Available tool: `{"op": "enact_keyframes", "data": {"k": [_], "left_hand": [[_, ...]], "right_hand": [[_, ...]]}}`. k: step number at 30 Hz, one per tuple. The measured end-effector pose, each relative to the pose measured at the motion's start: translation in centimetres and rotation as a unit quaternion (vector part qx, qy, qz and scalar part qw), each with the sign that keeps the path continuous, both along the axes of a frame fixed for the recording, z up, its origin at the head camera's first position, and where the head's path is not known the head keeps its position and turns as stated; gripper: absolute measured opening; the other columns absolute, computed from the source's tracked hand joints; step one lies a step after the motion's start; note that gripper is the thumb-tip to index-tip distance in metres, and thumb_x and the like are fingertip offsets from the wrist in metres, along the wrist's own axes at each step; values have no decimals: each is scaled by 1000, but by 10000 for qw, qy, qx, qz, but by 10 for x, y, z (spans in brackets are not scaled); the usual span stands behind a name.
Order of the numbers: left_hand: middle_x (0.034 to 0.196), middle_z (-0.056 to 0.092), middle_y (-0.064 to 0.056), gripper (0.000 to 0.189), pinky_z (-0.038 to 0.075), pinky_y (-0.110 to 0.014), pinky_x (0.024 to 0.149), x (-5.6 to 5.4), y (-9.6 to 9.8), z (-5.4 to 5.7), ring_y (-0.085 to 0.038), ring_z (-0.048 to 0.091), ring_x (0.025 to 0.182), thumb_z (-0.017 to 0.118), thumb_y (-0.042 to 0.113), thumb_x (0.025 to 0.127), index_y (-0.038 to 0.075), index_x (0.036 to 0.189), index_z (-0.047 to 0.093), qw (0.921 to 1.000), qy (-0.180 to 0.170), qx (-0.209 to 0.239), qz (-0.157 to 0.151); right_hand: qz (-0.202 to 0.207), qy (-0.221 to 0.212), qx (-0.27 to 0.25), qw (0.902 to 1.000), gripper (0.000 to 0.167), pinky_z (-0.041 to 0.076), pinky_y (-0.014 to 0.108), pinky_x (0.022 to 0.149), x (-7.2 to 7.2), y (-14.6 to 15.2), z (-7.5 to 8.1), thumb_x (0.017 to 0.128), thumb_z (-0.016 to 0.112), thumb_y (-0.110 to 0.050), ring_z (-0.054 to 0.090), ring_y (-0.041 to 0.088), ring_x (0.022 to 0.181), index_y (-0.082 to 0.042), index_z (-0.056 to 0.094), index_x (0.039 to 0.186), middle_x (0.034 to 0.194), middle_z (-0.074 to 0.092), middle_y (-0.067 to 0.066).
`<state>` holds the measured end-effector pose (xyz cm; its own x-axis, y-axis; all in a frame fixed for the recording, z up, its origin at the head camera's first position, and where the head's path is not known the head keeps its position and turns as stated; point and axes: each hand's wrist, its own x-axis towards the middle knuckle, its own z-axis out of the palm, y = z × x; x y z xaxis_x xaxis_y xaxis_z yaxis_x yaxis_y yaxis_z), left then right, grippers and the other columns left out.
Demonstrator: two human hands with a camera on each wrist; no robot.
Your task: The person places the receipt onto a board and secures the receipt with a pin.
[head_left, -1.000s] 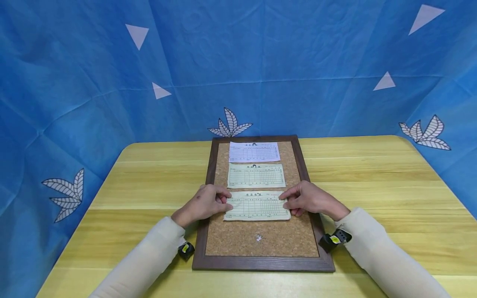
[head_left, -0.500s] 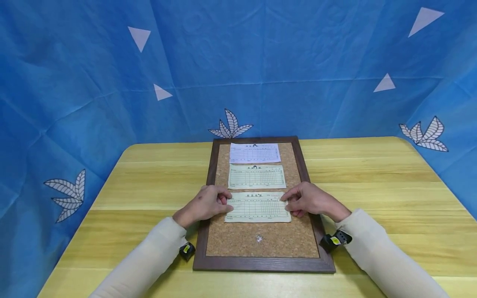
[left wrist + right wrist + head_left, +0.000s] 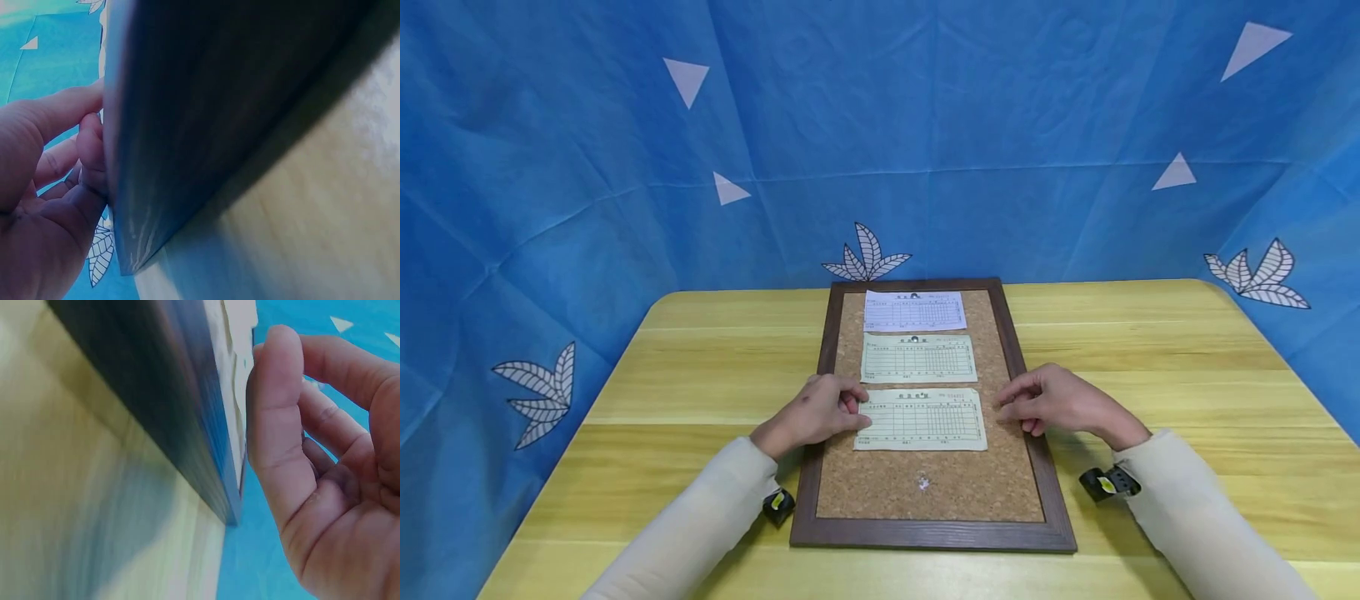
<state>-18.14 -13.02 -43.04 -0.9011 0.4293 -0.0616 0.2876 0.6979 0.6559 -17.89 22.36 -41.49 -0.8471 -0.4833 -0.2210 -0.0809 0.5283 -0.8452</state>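
A pale green printed receipt slip (image 3: 921, 423) lies on the cork board (image 3: 865, 492), below two others. The left hand (image 3: 812, 410) pinches its left edge with thumb and forefinger; in the left wrist view the dark frame (image 3: 187, 112) hides those fingertips. My right hand (image 3: 1063, 404) hovers past the slip's right edge over the board's right side, thumb and forefinger apart, holding nothing. The right wrist view shows the same hand (image 3: 337, 462) beside the board's edge. A small dark dot marks the slip's top middle.
Higher on the board are a second green slip (image 3: 917, 358) and a lilac slip (image 3: 915, 312), each with a small round pin at its top. A small whitish cluster (image 3: 922, 482) sits on the lower cork. The board lies on a wooden table (image 3: 715, 350) before a blue curtain (image 3: 1000, 100).
My right hand has let go of the slip's right edge and moved off to the right. The left hand stays at the left edge.
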Motion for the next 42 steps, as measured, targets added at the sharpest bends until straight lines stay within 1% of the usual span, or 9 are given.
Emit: {"op": "enact_keyframes", "data": {"k": [4, 8, 13, 21, 26, 33, 38, 42], "left_hand": [[78, 60, 1, 22, 46, -27, 65, 0, 1, 1, -12, 52, 69, 80, 11, 86, 2, 105, 71, 9999, -110, -10, 81], [77, 59, 1, 22, 46, -26, 64, 1, 2, 2, -12, 52, 69, 80, 10, 86, 3, 105, 71, 9998, -152, -40, 123], [76, 59, 0, 22, 45, -26, 64, 2, 2, 3, -13, 52, 69, 81, 11, 85, 4, 103, 71, 9997, -193, -24, 175], [76, 58, 0, 22, 44, -26, 63, 2, 1, 3, -13, 51, 69, 81, 10, 85, 4, 103, 71, 9997, -179, 31, 131], [76, 58, 0, 22, 45, -27, 64, 1, 1, 3, -13, 52, 69, 81, 10, 85, 4, 103, 71, 9998, -182, 43, 110], [76, 59, 1, 20, 47, -28, 66, 2, 0, 3, -13, 52, 69, 80, 10, 85, 4, 102, 70, 9996, -238, 66, 125], [77, 59, 0, 20, 47, -27, 65, 2, 1, 3, -13, 52, 69, 80, 10, 86, 4, 102, 70, 9996, -256, 95, 121], [77, 59, 0, 21, 47, -27, 65, 2, 1, 3, -13, 52, 70, 80, 10, 86, 4, 103, 70, 9996, -256, 87, 112]], "right_hand": [[-157, 56, 14, 9999, 28, 57, 34, 60, 0, 11, 3, 95, 65, -8, 62, 18, 67, 9, 68, 117, 83, 69, 8], [-252, 35, -59, 9997, 25, 57, 35, 60, 1, 20, 2, 96, 63, -6, 61, 18, 66, 10, 67, 115, 79, 65, 8], [-325, -20, -86, 9994, 25, 56, 35, 61, 3, 30, 1, 97, 62, -5, 59, 19, 66, 12, 66, 116, 80, 65, 9], [-459, -111, -38, 9989, 24, 55, 35, 62, 6, 47, -1, 98, 58, -2, 58, 19, 68, 14, 62, 115, 80, 63, 10], [-574, -41, 147, 9982, 23, 55, 34, 60, 9, 61, -3, 99, 59, -3, 59, 19, 67, 14, 63, 114, 80, 62, 9], [-688, -10, 414, 9968, 21, 57, 34, 62, 14, 77, -8, 99, 56, -1, 62, 21, 70, 14, 64, 112, 81, 64, 9], [-769, -54, 467, 9959, 21, 57, 35, 63, 15, 85, -11, 100, 56, -1, 63, 21, 73, 14, 63, 112, 84, 64, 8], [-821, -118, 447, 9956, 20, 57, 34, 63, 15, 89, -13, 100, 57, -1, 61, 20, 73, 13, 63, 112, 83, 63, 8]]}}
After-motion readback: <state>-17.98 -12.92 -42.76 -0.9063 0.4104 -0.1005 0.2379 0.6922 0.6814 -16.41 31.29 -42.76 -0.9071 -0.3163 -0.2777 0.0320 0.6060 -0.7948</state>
